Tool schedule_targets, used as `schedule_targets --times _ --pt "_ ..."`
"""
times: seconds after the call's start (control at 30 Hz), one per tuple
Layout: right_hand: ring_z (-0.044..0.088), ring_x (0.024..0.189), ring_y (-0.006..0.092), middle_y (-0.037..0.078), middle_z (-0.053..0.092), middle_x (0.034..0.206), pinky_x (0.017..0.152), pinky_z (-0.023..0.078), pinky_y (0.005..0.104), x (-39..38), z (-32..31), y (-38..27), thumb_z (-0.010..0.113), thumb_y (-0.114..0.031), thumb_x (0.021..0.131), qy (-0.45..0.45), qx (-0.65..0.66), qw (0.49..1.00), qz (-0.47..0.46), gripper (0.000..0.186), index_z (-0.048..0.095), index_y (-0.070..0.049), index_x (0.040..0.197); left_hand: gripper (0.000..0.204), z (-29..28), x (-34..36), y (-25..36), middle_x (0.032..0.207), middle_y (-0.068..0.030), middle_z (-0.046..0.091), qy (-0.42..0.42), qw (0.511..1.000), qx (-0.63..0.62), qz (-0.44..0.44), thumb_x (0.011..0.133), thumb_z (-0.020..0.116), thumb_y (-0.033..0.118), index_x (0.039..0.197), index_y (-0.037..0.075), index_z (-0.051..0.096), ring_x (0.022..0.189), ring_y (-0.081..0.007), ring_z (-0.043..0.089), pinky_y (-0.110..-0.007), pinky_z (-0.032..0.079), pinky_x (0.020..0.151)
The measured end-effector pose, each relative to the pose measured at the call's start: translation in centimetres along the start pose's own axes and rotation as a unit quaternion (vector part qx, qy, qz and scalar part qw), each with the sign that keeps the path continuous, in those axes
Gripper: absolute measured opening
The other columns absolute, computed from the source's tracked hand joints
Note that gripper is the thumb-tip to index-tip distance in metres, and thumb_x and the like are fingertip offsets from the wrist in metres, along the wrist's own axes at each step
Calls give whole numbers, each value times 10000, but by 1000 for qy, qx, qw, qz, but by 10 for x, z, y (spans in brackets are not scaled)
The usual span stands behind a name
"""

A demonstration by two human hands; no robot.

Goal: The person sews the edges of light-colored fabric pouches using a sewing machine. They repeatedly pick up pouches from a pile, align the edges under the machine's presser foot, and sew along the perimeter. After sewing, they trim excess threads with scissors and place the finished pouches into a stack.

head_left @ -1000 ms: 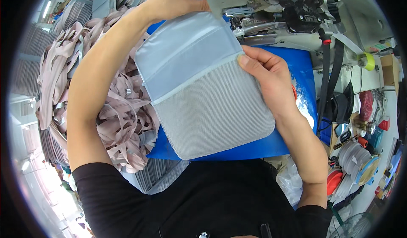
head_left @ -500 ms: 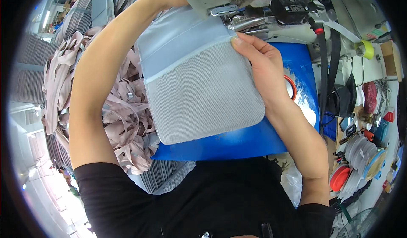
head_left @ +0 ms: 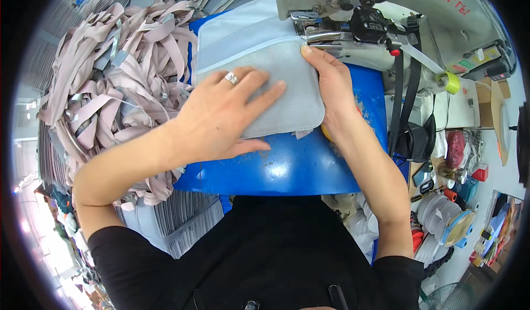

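Observation:
A light grey-blue fabric panel with a mesh pocket [head_left: 287, 83] lies on the blue table, its right edge close to the metal presser parts of a sewing machine [head_left: 370, 28]. My right hand [head_left: 333, 78] pinches that edge near the top corner of the mesh, thumb on top and fingers beneath. Flat over the lower left of the mesh, my left hand [head_left: 223, 108] has its fingers spread, a ring on one of them. It rests on or just above the fabric; I cannot tell which. A small scrap of pale cloth shows under the panel's lower edge.
Pale pink straps [head_left: 105, 100] are heaped left of the blue table [head_left: 265, 172]. Stacked grey panels [head_left: 182, 221] stand below, with more at the back. On the right hang black straps [head_left: 406, 100] beside a yellow tape roll [head_left: 448, 82]; thread spools [head_left: 441, 216] stand lower down.
My left hand has come from the panel's far side down onto the mesh, fingers spread. The panel has shifted up and left, closer to the machine, with my right hand still at its edge.

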State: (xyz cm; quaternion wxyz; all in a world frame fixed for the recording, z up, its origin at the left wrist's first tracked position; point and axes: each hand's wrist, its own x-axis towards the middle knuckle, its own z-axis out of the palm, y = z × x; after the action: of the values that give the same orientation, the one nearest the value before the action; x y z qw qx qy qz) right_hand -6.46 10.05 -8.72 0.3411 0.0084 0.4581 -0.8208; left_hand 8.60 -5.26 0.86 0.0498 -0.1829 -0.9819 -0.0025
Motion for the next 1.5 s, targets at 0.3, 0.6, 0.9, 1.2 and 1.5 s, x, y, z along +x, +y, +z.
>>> schedule_targets --times 0.3,0.6,0.9,1.2,1.5 --pt "585 643 69 17 654 851 580 496 245 -72 -30 18 630 -168 1034 -74 -139 984 -81 319 643 25 1287 784 4 -21 -1 935 -104 538 18 996 40 -73 755 694 -39 1481 235 581 801 -305 624 -408 535 719" --pt "657 805 262 132 668 965 715 533 361 -165 -88 87 747 -210 947 -82 -436 870 -215 394 662 -3 1271 608 -20 -12 -9 896 -107 543 45 996 7 -81 854 681 -28 1424 178 642 762 -276 573 -374 492 703" --pt "679 932 208 99 715 1037 808 529 329 -4 -47 57 737 -378 963 -63 -138 973 -174 540 646 45 1286 553 -28 -8 -34 880 -102 533 61 994 -39 -79 875 675 -17 1406 134 654 773 -245 538 -358 462 707" --pt "645 876 51 34 742 979 747 495 213 -56 -38 37 638 -166 1045 -126 -89 976 -155 301 685 35 1264 786 -36 0 16 832 -55 447 -85 973 204 72 807 667 37 1548 240 503 695 -199 602 -339 531 581" --pt "578 756 18 1 716 912 647 444 196 -28 -29 33 642 -135 1038 -133 -58 979 -144 294 677 42 1270 791 -41 23 -9 866 -63 474 -119 969 199 88 816 669 72 1556 286 489 666 -200 636 -327 554 563"
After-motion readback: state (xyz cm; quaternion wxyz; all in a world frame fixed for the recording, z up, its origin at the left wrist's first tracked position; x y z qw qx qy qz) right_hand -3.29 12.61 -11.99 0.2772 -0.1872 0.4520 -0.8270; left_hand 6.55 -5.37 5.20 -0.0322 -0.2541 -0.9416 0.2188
